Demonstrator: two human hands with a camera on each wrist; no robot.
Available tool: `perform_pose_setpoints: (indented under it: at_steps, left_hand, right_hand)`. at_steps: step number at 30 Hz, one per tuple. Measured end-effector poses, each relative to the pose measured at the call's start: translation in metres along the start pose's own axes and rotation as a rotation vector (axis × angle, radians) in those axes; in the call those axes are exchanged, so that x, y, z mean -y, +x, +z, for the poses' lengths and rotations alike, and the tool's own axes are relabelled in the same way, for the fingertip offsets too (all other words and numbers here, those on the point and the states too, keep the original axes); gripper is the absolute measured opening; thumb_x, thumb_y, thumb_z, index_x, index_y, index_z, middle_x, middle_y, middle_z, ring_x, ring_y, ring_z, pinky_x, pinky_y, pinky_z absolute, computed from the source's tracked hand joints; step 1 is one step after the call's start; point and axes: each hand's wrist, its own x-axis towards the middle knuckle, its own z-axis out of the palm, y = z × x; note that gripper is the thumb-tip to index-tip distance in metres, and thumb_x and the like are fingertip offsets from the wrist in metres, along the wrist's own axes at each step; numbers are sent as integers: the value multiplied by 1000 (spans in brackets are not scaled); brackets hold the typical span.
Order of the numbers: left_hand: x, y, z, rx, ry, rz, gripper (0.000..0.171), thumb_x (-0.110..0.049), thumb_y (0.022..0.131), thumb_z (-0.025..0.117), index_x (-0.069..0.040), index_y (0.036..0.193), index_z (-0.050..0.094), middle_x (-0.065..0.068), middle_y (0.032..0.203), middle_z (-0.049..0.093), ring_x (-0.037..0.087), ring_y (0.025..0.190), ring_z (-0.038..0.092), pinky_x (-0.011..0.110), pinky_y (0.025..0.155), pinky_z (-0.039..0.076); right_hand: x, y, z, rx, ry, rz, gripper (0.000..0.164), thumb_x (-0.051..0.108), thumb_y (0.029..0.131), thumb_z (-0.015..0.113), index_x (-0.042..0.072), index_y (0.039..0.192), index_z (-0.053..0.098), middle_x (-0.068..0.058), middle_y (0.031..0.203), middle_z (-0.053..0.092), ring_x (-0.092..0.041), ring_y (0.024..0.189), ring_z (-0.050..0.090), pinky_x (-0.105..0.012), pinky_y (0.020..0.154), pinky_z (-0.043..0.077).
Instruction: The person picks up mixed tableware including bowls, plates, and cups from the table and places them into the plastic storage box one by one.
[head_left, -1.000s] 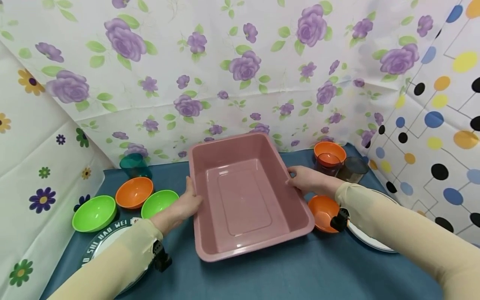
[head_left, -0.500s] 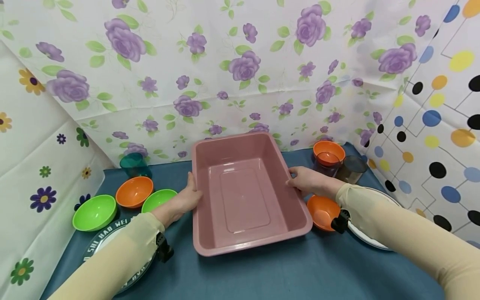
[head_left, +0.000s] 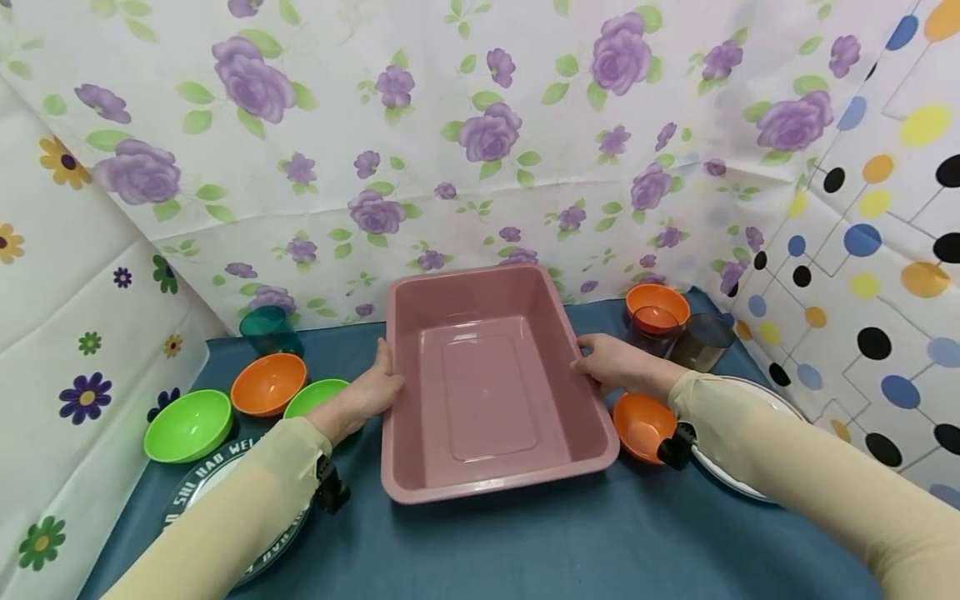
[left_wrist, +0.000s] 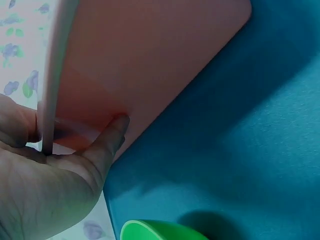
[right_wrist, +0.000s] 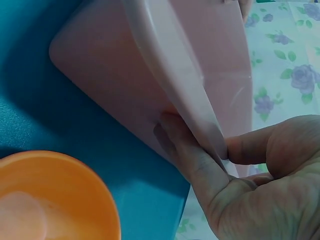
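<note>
Right grip (head_left: 609,362) on tub (head_left: 491,400), fingers (right_wrist: 189,152) apparently against outside, in wrist view only

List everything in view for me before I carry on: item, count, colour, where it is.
Rectangular tub: 1, pink, centre
Green bowls: 2, green, left of the tub
Orange bowls: 3, orange, one left, two right
Teal tumbler: 1, teal, back left
Smoky tumblers: 2, purplish and grey, back right
Lettered plate: 1, white with dark green rim, front left, partly hidden
Second plate: 1, white with dark edge, right, partly hidden
Tabletop: 1, blue, below
Printed sheets: 3, white with coloured prints, back, left and right
Wrist cameras: 2, black, one per wrist
Sleeves: 2, cream, both arms
Left hand: 1, bare, gripping the tub's left side
Right hand: 1, bare, gripping its right side
</note>
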Motion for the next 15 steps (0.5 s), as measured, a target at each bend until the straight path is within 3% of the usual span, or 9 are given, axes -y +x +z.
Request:
perform_pose_setpoints:
  at_steps: [7,15]
  left_hand:
    - [-1,0,-3,21,-4,0,83,-6,106,30,-7,148,-41,14,157,-44,35,148,-30,57,122,-5]
    - [-2,2,-5,38,-5,9,82,-6,107,30,-7,148,-42,15,157,-44,37,148,-30,58,121,-5]
  right_hand:
    - [1,2,3,-8,33,21,62,10,108,48,-6,160,18,-26,136,55,-31,109,66,-44,85,60]
    - [2,1,0,-2,40,29,61,11,109,48,-5,160,19,-25,134,56,-31,108,66,-44,85,60]
